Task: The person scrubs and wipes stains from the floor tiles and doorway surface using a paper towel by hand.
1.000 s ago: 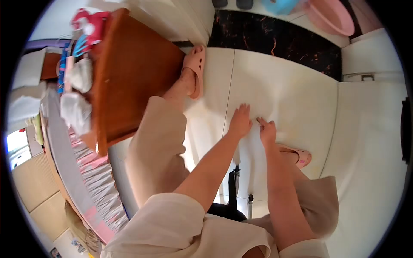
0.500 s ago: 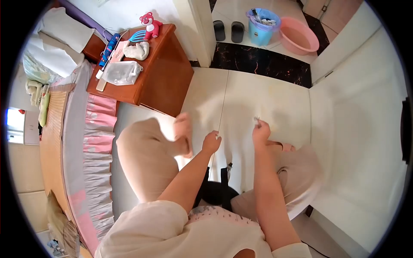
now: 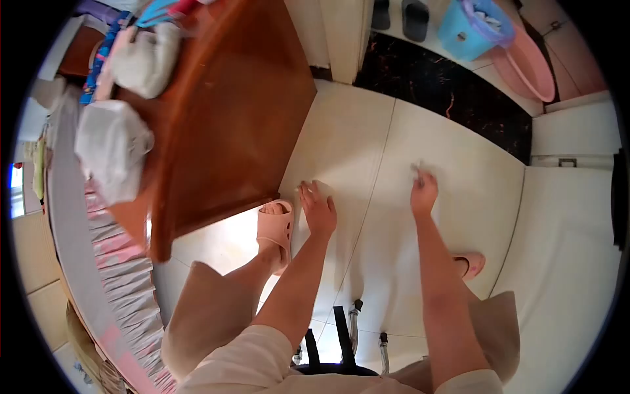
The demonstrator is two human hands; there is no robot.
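Observation:
My left hand (image 3: pixel 318 209) reaches low over the pale floor tiles (image 3: pixel 354 164), beside the pink slipper (image 3: pixel 274 230) on my left foot. Its fingers are apart, and a tiny pale spot shows by the fingertips, too small to name. My right hand (image 3: pixel 424 190) is further right, above the tiles, with its fingers closed. A small greyish thing (image 3: pixel 417 169) sticks out at its fingertips, too blurred to name. The other pink slipper (image 3: pixel 474 264) is partly hidden by my right leg.
A brown wooden cabinet (image 3: pixel 243 125) stands at the left, with a white pouch (image 3: pixel 115 151) on top. Beyond the black threshold (image 3: pixel 453 98) are dark slippers (image 3: pixel 415 20), a blue bin (image 3: pixel 466 33) and a pink basin (image 3: pixel 523 65). Metal chair legs (image 3: pixel 354 322) show below.
Compared with half a second ago, the view has swung closer to the cabinet. My left hand has opened near the slipper; my right hand still pinches the small thing.

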